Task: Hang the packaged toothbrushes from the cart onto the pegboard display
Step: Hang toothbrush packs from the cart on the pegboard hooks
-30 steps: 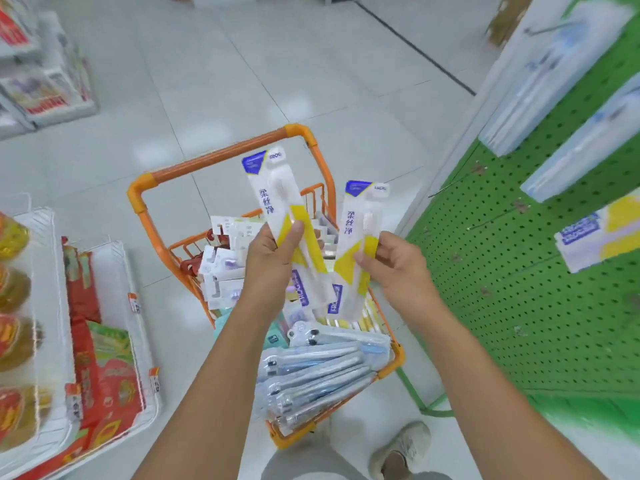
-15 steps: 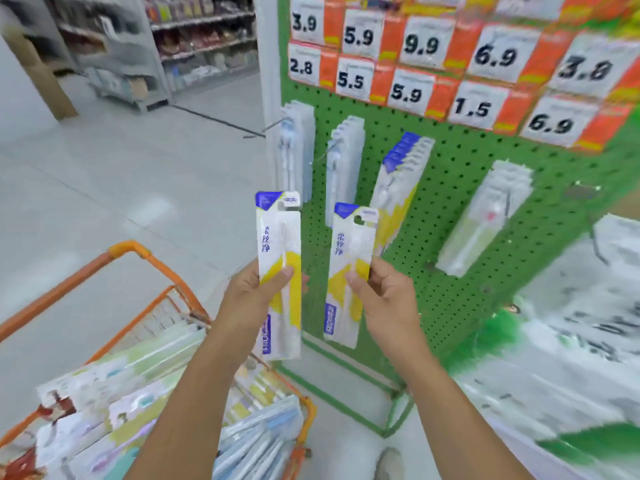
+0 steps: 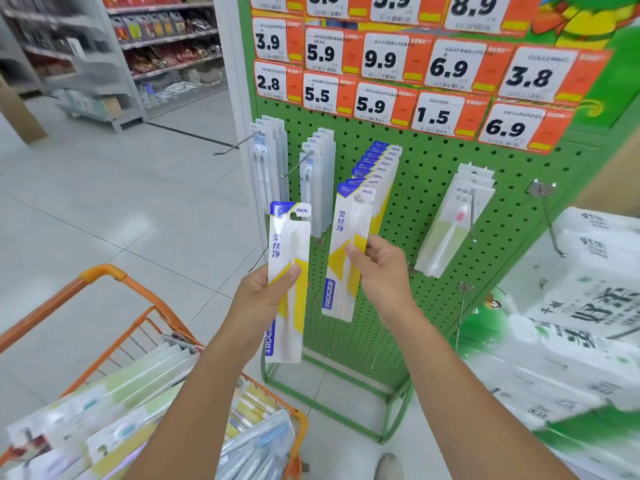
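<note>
My left hand (image 3: pixel 258 299) pinches one flat pack (image 3: pixel 288 278) upright, thumb on its front, held out over the cart (image 3: pixel 104 275). My right hand (image 3: pixel 382 271) pinches a second pack (image 3: pixel 348 258), its top touching the matching stack (image 3: pixel 379 168) on the green pegboard (image 3: pixel 433 188). Bare hooks (image 3: pixel 550 220) stick out right of that. Open tiled floor (image 3: pixel 121 202) lies left. More glossy packs fill the orange wire cart.

Open air is left betw. the cart (image 3: pixel 104 282) and the green pegboard (image 3: pixel 433 188), but reach to the board is blocked by jutting bare hooks (image 3: pixel 235 145), hung toothbrush packs (image 3: pixel 375 174) and, at right, stacked tissue packs (image 3: pixel 571 341).
</note>
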A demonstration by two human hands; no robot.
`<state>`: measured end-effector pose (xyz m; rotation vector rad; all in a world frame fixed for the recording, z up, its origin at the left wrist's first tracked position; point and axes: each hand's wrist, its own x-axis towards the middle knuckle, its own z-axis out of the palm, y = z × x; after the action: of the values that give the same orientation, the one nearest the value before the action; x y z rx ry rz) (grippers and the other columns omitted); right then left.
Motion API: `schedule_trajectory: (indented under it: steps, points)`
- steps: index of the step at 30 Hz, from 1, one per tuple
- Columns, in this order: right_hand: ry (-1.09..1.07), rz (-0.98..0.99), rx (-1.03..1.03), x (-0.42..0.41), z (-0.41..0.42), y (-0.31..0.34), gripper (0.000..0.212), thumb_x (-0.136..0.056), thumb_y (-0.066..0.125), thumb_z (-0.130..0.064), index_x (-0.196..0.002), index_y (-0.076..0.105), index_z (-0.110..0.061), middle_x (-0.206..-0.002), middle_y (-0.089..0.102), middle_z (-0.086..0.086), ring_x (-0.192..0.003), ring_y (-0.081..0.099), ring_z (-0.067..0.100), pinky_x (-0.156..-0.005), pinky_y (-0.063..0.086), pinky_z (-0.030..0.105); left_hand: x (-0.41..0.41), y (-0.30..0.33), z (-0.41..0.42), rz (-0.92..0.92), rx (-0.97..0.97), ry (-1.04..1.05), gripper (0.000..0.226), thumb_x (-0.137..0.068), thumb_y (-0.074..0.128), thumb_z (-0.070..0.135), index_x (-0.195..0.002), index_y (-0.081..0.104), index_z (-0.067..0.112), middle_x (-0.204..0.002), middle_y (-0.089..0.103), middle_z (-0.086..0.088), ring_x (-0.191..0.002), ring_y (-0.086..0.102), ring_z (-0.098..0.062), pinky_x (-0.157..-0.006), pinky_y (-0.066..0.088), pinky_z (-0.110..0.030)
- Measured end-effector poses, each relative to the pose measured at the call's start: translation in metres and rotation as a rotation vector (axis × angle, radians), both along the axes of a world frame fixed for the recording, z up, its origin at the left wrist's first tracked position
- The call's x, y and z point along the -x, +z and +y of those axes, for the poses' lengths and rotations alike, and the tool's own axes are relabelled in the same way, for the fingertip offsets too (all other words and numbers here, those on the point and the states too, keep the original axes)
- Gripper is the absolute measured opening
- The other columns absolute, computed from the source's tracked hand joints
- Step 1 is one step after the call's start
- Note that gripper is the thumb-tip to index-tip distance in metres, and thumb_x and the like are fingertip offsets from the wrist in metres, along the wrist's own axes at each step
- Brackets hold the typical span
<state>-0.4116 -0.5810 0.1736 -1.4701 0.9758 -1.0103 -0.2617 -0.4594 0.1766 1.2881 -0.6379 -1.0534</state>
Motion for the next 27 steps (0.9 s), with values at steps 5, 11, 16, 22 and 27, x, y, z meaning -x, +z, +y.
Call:
schedule_trajectory:
  steps: [5, 11, 16, 22, 27]
  points:
    - [-0.059, 0.026, -0.044, -0.003, -0.016, -0.001, 0.014, -0.099, 0.063, -0.02, -0.097, 0.072, -0.009, -0.095, 0.076, 0.015, -0.094, 0.07, 0.041, -0.086, 0.057, 0.058, 0.005, -0.002, -0.008, -0.035, -0.005, -0.023, 0.03, -0.1, 0.056, 0.032, -0.123, 0.068, 0.016, -0.108, 0.077, -0.006, -0.1, 0.074, -0.026, -0.087, 0.058, -0.037]
    - [-0.163, 0.122, -0.066, -0.006, -0.042, 0.003, 0.03, -0.089, 0.076, -0.034, -0.088, 0.072, -0.004, -0.082, 0.071, 0.017, -0.068, 0.061, 0.021, -0.074, 0.055, 0.038, 0.008, -0.001, -0.028, -0.094, 0.031, -0.054, 0.019, -0.097, 0.062, 0.029, -0.112, 0.074, 0.024, -0.107, 0.077, -0.005, -0.106, 0.071, -0.033, -0.096, 0.055, -0.047]
    - [-0.267, 0.283, 0.0, 0.012, -0.021, 0.003, 0.038, -0.086, 0.077, -0.042, -0.111, 0.066, -0.016, -0.103, 0.066, -0.007, -0.096, 0.062, 0.013, -0.09, 0.052, 0.033, 0.012, 0.003, -0.049, -0.056, 0.103, -0.076, 0.016, -0.095, 0.064, 0.019, -0.109, 0.072, 0.02, -0.106, 0.077, -0.005, -0.098, 0.074, -0.022, -0.094, 0.056, -0.043]
    - [-0.035, 0.019, 0.129, 0.016, 0.016, 0.029, 0.013, -0.093, 0.071, -0.028, -0.102, 0.073, -0.018, -0.094, 0.074, -0.003, -0.084, 0.066, 0.01, -0.074, 0.055, 0.024, 0.021, 0.001, -0.07, -0.023, 0.183, -0.136, 0.023, -0.091, 0.067, 0.02, -0.113, 0.07, 0.014, -0.11, 0.076, -0.008, -0.099, 0.072, -0.022, -0.089, 0.058, -0.038]
    - [-0.099, 0.035, 0.202, 0.011, 0.001, 0.027, 0.005, -0.095, 0.069, -0.015, -0.091, 0.072, -0.014, -0.082, 0.072, -0.004, -0.071, 0.062, 0.009, -0.07, 0.054, 0.03, 0.03, -0.005, -0.083, -0.015, 0.198, -0.118, 0.031, -0.085, 0.071, 0.024, -0.114, 0.07, 0.014, -0.11, 0.076, -0.006, -0.099, 0.071, -0.017, -0.086, 0.056, -0.031]
